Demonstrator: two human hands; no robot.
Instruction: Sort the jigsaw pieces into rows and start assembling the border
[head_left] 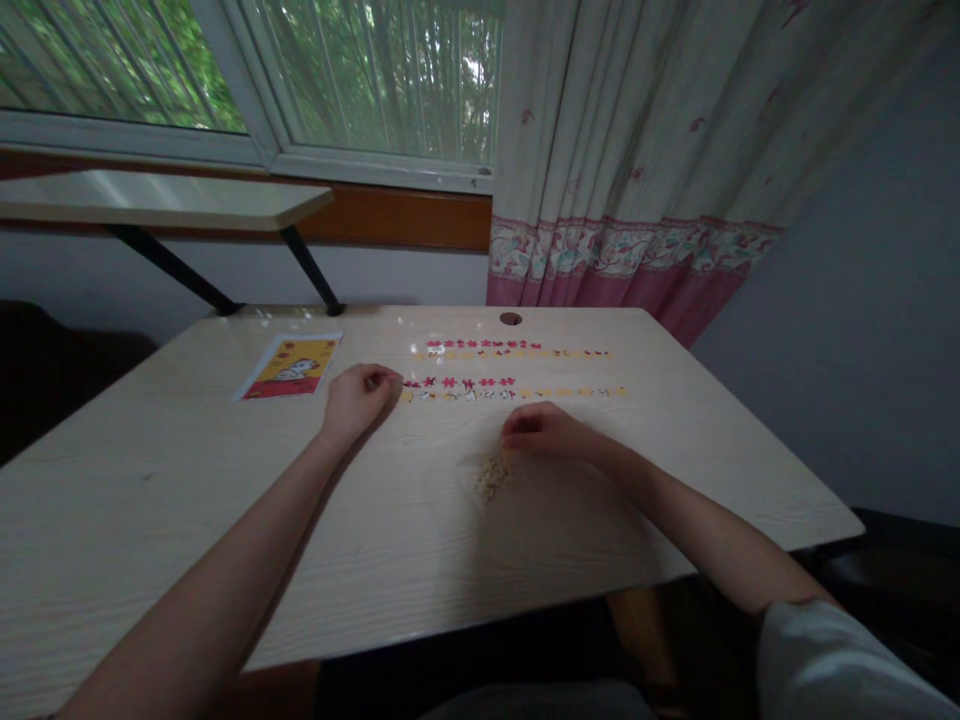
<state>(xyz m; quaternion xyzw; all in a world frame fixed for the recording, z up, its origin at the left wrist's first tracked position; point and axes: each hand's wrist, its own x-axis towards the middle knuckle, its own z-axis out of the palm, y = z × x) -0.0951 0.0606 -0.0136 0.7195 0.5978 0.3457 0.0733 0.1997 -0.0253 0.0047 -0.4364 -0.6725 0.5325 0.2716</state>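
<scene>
My left hand [358,405] has its thumb and index finger pinched at the left end of a row of red puzzle pieces [448,382], on the endmost red piece [412,383]. Just below that row runs another of yellow and white pieces [471,394]. My right hand [553,432] is closed, fingertips together at the upper edge of a small heap of loose puzzle pieces [493,478], pale side mostly up. What those fingertips hold, if anything, is hidden. Farther back lie a second red row [480,344] and a second yellow row [517,353].
A picture sheet [294,366] in yellow and red, showing a white animal, lies left of the rows on the pale wooden table [187,470]. A raised shelf [165,200] stands at the back left. Beyond are a cable hole [511,319], a window and a curtain [630,240].
</scene>
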